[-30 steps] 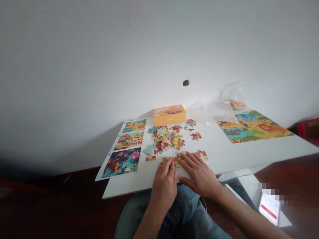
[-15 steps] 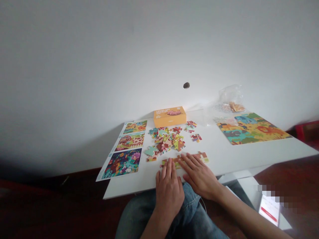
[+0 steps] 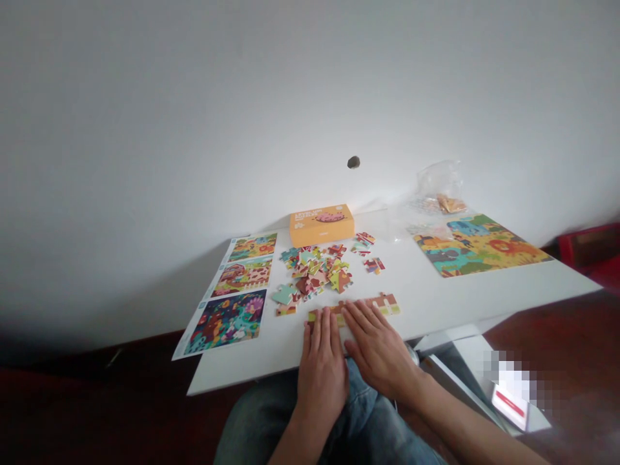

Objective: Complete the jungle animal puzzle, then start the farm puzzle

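A joined strip of jigsaw puzzle pieces point(image 3: 387, 304) lies along the near side of the white table point(image 3: 252, 358). My left hand point(image 3: 323, 365) rests flat with its fingertips on the strip's left part. Beside it, my right hand point(image 3: 378, 345) lies with outstretched fingers over the strip's middle, covering part of it. Both hands are open and hold nothing. Beyond them is a heap of loose puzzle pieces point(image 3: 314, 274). A small cluster of pieces point(image 3: 374, 265) sits to the right of that heap.
A sheet with three pictures point(image 3: 227, 316) overhangs the table's left edge. At the back stand an orange box point(image 3: 322, 226) and clear plastic bags point(image 3: 438, 184) with pieces inside. An animal picture point(image 3: 484, 248) lies at right. A lit phone point(image 3: 511, 405) lies below the table's edge.
The view has shifted slightly, so everything sits a little further left. Both hands stay flat on the strip, with hardly any movement against it.
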Motion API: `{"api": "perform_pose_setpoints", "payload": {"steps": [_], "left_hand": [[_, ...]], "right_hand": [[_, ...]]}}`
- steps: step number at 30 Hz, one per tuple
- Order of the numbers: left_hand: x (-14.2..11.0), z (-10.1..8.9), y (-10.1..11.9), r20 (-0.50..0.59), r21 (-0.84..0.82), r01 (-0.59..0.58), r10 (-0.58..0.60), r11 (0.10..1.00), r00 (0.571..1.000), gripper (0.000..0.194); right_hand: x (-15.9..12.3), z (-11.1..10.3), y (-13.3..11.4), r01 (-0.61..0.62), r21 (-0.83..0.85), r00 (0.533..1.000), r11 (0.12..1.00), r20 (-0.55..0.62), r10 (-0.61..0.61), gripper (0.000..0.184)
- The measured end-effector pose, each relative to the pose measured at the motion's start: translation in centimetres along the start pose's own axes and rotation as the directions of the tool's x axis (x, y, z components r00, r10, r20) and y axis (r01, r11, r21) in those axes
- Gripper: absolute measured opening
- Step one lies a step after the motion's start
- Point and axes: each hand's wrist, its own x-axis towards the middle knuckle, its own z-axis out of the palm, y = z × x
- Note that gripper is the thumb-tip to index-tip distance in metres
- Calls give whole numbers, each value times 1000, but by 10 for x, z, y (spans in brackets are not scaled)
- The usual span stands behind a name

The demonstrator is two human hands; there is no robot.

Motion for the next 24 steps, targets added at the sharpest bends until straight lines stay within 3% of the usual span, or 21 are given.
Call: {"api": "perform_pose_setpoints", "payload": {"steps": [7, 10, 14, 16, 18, 21, 24], "left_hand": [[-4, -6, -7, 5, 30, 192, -192, 981, 981, 76], [-2, -10, -9, -4, 7, 216, -216, 976, 976, 75], [4, -20, -20, -27, -67, 204, -206, 977, 978, 76], [8, -22, -34, -82, -107, 179, -188, 978, 979, 65], [15, -20, -54, -170, -132, 217, -238, 967, 956, 42], [34, -9, -83, -211, -129, 339, -360, 932, 909, 35], [63, 1, -100, -63, -102, 425, -433, 899, 899, 47]], "right_hand": [[-31, -9, 46, -197, -89, 978, 976, -82, 190, 59], [-41, -13, 66, -274, -115, 960, 955, -91, 264, 59], [-42, -18, 79, -281, -105, 959, 954, -70, 275, 56], [-34, -24, 81, -283, -73, 957, 956, -84, 277, 52], [-19, -33, 80, -280, -23, 954, 960, -119, 275, 46], [21, -45, 75, -149, 19, 973, 989, -177, 150, 36], [73, -47, 70, 150, -18, 978, 989, -147, -151, 38]]}}
